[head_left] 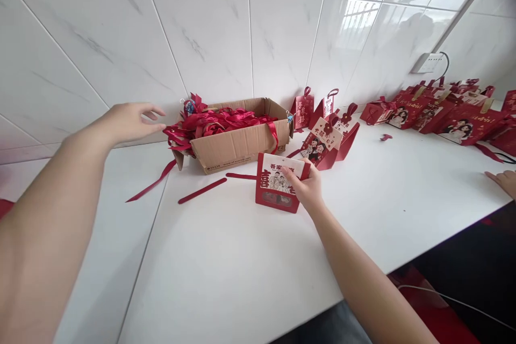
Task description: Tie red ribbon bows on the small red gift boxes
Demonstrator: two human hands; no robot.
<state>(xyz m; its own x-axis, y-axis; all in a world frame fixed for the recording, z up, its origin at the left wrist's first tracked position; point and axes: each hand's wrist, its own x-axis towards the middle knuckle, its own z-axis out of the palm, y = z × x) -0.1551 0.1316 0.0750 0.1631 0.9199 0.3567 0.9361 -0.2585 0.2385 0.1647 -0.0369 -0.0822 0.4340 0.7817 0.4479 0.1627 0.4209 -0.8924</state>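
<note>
My right hand (304, 183) grips a red and white gift box (276, 180) by its upper right edge, thumb across the printed front. The box has a drawn couple on it and a clear window low down. My left hand (135, 121) is raised, empty, its fingers apart, just left of a cardboard box (229, 150). That carton is heaped with red ribbons (226, 122), some spilling over its left end. Two red strips lie on the table in front of it, one a loose flat strip (202, 191), the other partly behind the gift box.
Several finished-looking red gift boxes (318, 145) with loop handles stand right of the carton. More red boxes (459, 118) crowd the far right. Another person's hand (502, 181) rests at the right table edge. A power strip (426, 63) is on the tiled wall.
</note>
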